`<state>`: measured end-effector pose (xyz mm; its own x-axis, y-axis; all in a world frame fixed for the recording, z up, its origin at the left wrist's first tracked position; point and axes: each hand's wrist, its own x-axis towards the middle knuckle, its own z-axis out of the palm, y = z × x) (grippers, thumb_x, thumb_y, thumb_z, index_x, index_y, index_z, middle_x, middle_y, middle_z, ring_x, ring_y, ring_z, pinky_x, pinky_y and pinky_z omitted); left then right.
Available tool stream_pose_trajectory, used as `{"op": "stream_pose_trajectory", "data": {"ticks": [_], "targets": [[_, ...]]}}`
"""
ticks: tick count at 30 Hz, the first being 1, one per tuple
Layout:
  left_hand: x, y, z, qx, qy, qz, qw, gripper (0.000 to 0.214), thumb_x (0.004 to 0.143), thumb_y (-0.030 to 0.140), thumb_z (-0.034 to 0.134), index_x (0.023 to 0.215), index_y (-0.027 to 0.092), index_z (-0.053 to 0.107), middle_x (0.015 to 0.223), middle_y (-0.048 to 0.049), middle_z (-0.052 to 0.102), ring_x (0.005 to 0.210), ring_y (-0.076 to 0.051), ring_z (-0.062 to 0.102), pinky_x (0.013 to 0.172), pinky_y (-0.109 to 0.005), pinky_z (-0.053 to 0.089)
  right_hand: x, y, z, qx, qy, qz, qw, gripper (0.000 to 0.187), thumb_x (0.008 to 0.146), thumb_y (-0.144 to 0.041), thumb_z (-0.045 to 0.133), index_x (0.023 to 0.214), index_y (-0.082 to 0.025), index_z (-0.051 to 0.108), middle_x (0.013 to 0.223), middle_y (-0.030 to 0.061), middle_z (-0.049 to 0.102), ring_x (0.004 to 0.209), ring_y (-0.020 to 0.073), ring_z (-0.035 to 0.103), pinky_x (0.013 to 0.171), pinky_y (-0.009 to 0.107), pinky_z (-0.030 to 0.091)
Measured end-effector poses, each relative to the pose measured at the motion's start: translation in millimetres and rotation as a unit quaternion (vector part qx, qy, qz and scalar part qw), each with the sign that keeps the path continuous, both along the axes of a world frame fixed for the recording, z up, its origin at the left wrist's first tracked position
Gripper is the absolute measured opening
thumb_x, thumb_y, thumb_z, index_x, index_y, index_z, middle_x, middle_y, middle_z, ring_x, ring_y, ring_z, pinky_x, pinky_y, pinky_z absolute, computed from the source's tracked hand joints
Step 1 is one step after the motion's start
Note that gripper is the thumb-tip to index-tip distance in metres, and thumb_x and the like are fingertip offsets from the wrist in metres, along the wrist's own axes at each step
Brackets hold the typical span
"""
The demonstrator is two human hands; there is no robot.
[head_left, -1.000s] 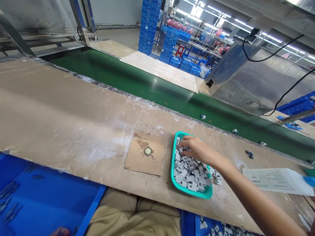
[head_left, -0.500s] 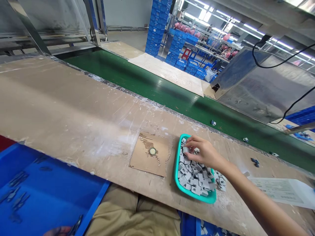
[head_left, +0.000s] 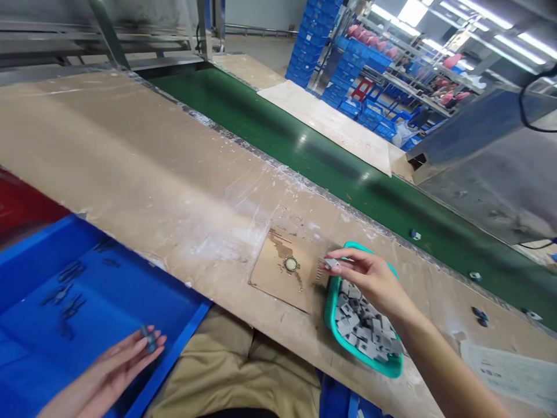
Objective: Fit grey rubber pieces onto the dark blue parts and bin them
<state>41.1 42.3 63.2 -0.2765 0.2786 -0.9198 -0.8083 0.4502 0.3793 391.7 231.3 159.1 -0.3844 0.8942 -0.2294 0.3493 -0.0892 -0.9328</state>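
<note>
My right hand [head_left: 368,280] hovers over the far left corner of a teal tray [head_left: 331,313] and pinches one small grey square part [head_left: 332,263] between thumb and fingers. The tray holds a heap of several similar grey parts [head_left: 365,328]. Left of the tray lies a brown cardboard square [head_left: 278,276] with a small round metal disc [head_left: 290,265] on it. My left hand [head_left: 126,360] is low over a blue bin [head_left: 65,325] and holds a small dark grey clip [head_left: 148,339] at its fingertips. More dark clips [head_left: 65,293] lie in that bin.
A worn wooden bench [head_left: 143,174] runs in front of a green conveyor belt [head_left: 304,157] with a few small parts [head_left: 415,234] on it. A metal housing [head_left: 491,157] covers the belt at right. Printed paper [head_left: 509,371] lies far right. Stacked blue crates [head_left: 317,40] stand behind.
My right hand lifted a grey part out of the tray and moved it left toward the cardboard. My left hand came into view over the blue bin holding a clip. The view shifted left.
</note>
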Motion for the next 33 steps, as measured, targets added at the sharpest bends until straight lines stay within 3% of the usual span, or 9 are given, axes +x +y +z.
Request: {"op": "stream_pose_trajectory", "data": {"ticks": [2,5,9,11,14,21,26,29,33], "targets": [[17,11,14.7,0.016,-0.058,0.041,0.997,0.031,0.079,-0.007,0.04,0.071,0.01,0.065,0.073,-0.0072,0.068,0.066,-0.019,0.066,0.058,-0.025,0.058,-18,0,-1.6,0.116,-0.085,0.05,0.988,0.021,0.075,-0.033,0.069,0.092,-0.02,0.067,0.093,0.0062,0.067,0.088,0.0207,0.063,0.082,0.037,0.051],[39,16,20.8,0.07,-0.097,0.023,0.993,0.025,0.078,-0.006,0.048,0.07,0.009,0.066,0.068,-0.007,0.066,0.06,-0.015,0.065,0.052,-0.02,0.057,-39,2,-11.0,0.249,-0.159,0.138,0.945,0.017,0.08,-0.029,0.064,0.095,-0.021,0.068,0.096,0.0058,0.067,0.092,0.0209,0.06,0.084,0.039,0.049],[56,16,21.9,0.14,-0.165,-0.047,0.975,0.009,0.065,0.003,0.07,0.072,0.009,0.068,0.063,-0.0074,0.063,0.058,-0.013,0.063,0.052,-0.017,0.055,-49,7,-30.4,0.267,-0.177,0.171,0.932,0.017,0.08,-0.026,0.064,0.096,-0.022,0.069,0.096,0.0057,0.067,0.092,0.0214,0.06,0.083,0.038,0.049],[62,18,25.1,0.175,-0.192,-0.076,0.962,0.024,0.053,0.012,0.08,0.074,0.01,0.069,0.065,-0.0059,0.063,0.06,-0.012,0.062,0.054,-0.016,0.055,-50,9,-37.4,0.255,-0.186,0.165,0.934,0.017,0.079,-0.025,0.065,0.095,-0.022,0.07,0.093,0.0056,0.068,0.091,0.022,0.06,0.082,0.038,0.05],[70,26,32.0,0.206,-0.217,-0.109,0.948,0.032,0.048,0.02,0.085,0.075,0.01,0.07,0.066,-0.0046,0.062,0.061,-0.011,0.06,0.054,-0.014,0.054,-49,10,-39.2,0.229,-0.189,0.153,0.943,0.015,0.078,-0.024,0.065,0.093,-0.022,0.07,0.094,0.0052,0.067,0.091,0.0223,0.06,0.081,0.037,0.05],[98,58,44.3,0.279,-0.285,-0.128,0.908,0.021,0.059,0.016,0.081,0.074,0.007,0.069,0.072,-0.0061,0.063,0.067,-0.012,0.062,0.062,-0.015,0.055,-46,-12,-1.9,0.217,-0.11,0.103,0.964,0.026,0.077,-0.023,0.069,0.102,-0.025,0.067,0.098,0.0042,0.066,0.085,0.0175,0.062,0.071,0.028,0.052],[122,78,49.6,0.296,-0.315,-0.141,0.89,0.024,0.057,0.017,0.081,0.073,0.004,0.068,0.071,-0.0065,0.064,0.067,-0.013,0.063,0.063,-0.016,0.056,-44,-41,27.4,0.297,-0.089,0.143,0.94,0.038,0.074,-0.01,0.069,0.107,-0.03,0.064,0.096,0.0011,0.066,0.087,0.0155,0.061,0.073,0.025,0.051],[132,82,52.5,0.29,-0.325,-0.139,0.889,0.028,0.052,0.016,0.083,0.073,0.006,0.068,0.071,-0.0055,0.065,0.065,-0.013,0.063,0.063,-0.018,0.057,-43,-51,34.7,0.328,-0.093,0.16,0.926,0.045,0.074,-0.006,0.068,0.112,-0.029,0.062,0.097,0.0012,0.066,0.087,0.0155,0.061,0.075,0.027,0.05],[140,81,57.0,0.291,-0.328,-0.134,0.889,0.027,0.05,0.016,0.084,0.071,0.008,0.068,0.07,-0.0036,0.066,0.066,-0.011,0.063,0.062,-0.017,0.057,-41,-58,35.4,0.318,-0.091,0.176,0.927,0.047,0.075,-0.004,0.065,0.115,-0.029,0.06,0.098,0.0018,0.065,0.087,0.016,0.061,0.075,0.028,0.051]]}}
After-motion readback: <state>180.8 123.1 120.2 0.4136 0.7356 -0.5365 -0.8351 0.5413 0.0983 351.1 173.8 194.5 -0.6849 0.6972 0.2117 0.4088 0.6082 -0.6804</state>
